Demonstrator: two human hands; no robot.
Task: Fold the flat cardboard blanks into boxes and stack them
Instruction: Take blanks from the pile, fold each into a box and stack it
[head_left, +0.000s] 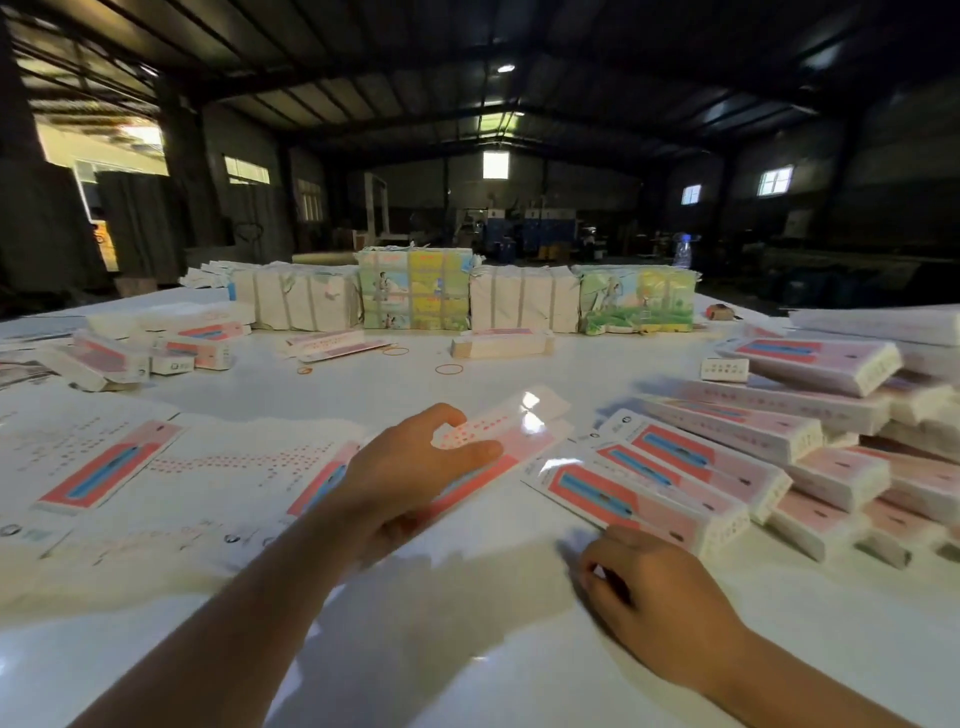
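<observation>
Head view: left hand (410, 467) holds blank (511, 441), long axis up-right.

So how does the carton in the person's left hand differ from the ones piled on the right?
The carton that the left hand holds is a single piece, seemingly mid-fold; the piled boxes are closed and stacked overlapping. The held one lies alone at centre. Both share the pink-and-white print.

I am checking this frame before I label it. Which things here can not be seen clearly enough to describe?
- Head view: the left hand covers the middle of the box blank, so its folds are hidden.
- The right hand has curled fingers; motion blur hides whether they pinch anything.
- Print on the folded boxes is too small.
- The pile runs off the right edge.
</observation>
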